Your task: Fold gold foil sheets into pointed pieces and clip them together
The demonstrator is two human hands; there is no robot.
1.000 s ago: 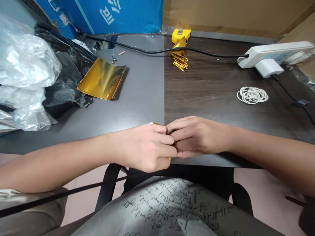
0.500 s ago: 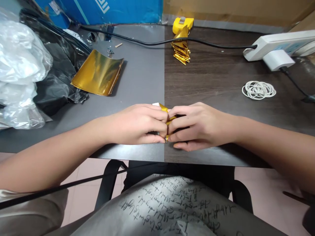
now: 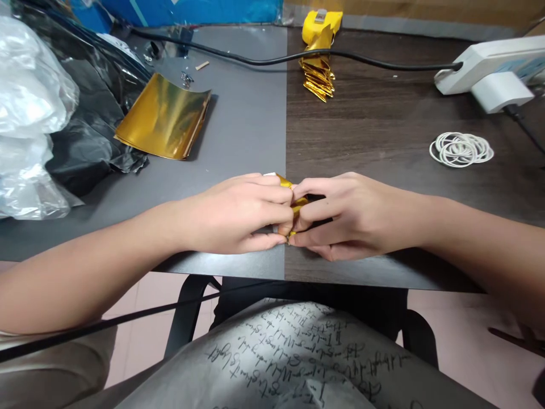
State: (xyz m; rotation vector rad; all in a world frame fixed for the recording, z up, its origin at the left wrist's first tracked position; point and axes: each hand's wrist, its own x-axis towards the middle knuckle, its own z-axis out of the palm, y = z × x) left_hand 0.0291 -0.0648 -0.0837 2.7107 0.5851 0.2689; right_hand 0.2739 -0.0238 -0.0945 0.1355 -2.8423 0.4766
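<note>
Between my two hands, near the table's front edge, is a small sheet of gold foil paper (image 3: pixel 300 203), with a white bit at its far left corner. My left hand (image 3: pixel 251 213) is closed on its left part, fingertips pressed together. From the other side my right hand (image 3: pixel 349 216) pinches the same paper, its fingers curled and meeting the left fingertips. Most of the sheet is hidden under the fingers, so its folds cannot be made out. A stack of flat gold foil sheets (image 3: pixel 164 119) lies to the left, slightly curled.
Folded gold foil pieces (image 3: pixel 318 76) lie by a yellow tape measure (image 3: pixel 321 25) at the back. A black cable (image 3: pixel 255 61) runs to a white power strip (image 3: pixel 489 65). White rubber bands (image 3: pixel 461 150) lie right; plastic bags (image 3: pixel 34 108) crowd the left.
The view has shifted slightly, so the things at the back sit higher. My right fingers have drawn in closer on the near end of the gold paper; both hands stay together on it.
</note>
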